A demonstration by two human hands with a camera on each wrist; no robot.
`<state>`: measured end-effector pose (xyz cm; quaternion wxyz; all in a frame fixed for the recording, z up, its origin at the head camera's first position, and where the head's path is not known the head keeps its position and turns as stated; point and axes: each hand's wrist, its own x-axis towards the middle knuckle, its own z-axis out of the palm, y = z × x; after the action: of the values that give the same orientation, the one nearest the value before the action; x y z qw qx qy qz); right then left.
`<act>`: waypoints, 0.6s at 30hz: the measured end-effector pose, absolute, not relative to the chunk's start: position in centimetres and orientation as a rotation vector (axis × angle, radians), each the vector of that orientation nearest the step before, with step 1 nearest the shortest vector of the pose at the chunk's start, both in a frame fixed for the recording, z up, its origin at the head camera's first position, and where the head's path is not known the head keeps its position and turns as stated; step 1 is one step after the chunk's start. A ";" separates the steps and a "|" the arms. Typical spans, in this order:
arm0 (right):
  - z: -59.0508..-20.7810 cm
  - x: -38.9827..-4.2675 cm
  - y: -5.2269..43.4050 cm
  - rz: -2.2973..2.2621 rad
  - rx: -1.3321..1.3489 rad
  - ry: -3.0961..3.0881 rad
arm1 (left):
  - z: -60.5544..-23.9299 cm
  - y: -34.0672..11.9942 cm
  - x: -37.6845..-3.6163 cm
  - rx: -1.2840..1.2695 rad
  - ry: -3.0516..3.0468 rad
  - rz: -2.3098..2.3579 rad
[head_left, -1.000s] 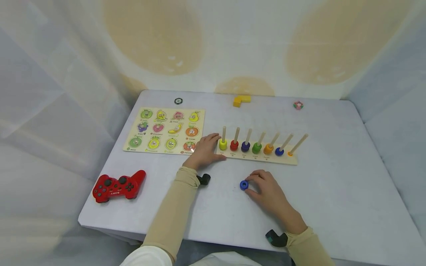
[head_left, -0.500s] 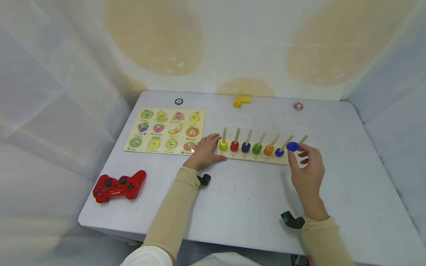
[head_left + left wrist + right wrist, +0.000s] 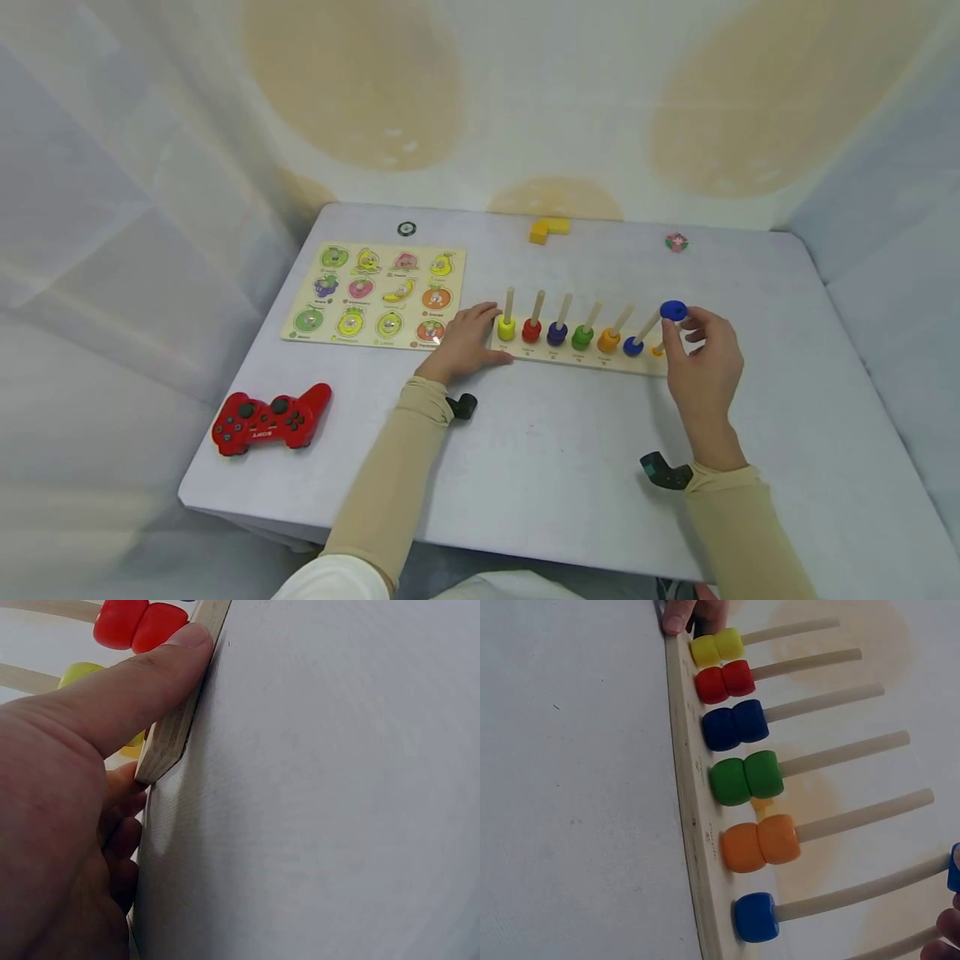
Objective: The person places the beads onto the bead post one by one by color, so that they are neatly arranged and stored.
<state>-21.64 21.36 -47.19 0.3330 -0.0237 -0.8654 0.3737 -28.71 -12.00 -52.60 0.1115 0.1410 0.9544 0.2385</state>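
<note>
A wooden peg board [image 3: 570, 357] with several upright pegs stands mid-table. From left to right in the head view its pegs carry yellow [image 3: 507, 328], red [image 3: 532, 331], dark blue [image 3: 557, 334], green [image 3: 582, 337], orange [image 3: 608, 340] and blue beads [image 3: 756, 917]. In the right wrist view the blue peg bears one bead, the others two each. My left hand [image 3: 468, 340] grips the board's left end, thumb on its front edge. My right hand [image 3: 705, 367] pinches a blue bead [image 3: 673, 311] right at the tip of the blue peg. The rightmost peg is partly hidden behind this hand.
Left of the board lies a fruit puzzle board [image 3: 375, 293], and a red game controller [image 3: 272, 420] is near the table's left edge. Along the back are a round black-and-white disc [image 3: 407, 228], a yellow block [image 3: 549, 229] and a small pink-and-green piece [image 3: 677, 242].
My right hand has lifted the blue bead from the table front and carried it right and back to the blue peg's tip. The left hand stays on the board.
</note>
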 end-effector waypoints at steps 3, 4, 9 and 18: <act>-46.9 -21.8 21.4 0.958 -0.054 -2.284 | -52.6 -12.0 -28.7 0.415 2.807 0.691; -46.7 -21.8 21.4 0.952 -0.057 -2.295 | -52.6 -12.0 -28.7 0.414 2.806 0.693; -46.4 -21.9 21.4 0.926 -0.090 -2.358 | -52.4 -11.9 -28.7 0.419 2.801 0.701; -46.4 -22.0 21.5 0.894 -0.096 -2.402 | -52.6 -12.0 -28.7 0.411 2.798 0.701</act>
<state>-22.04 21.46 -46.38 0.2842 -0.0359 -0.8979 0.3343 -28.72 -11.95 -52.60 0.1138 0.1400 0.9541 0.2389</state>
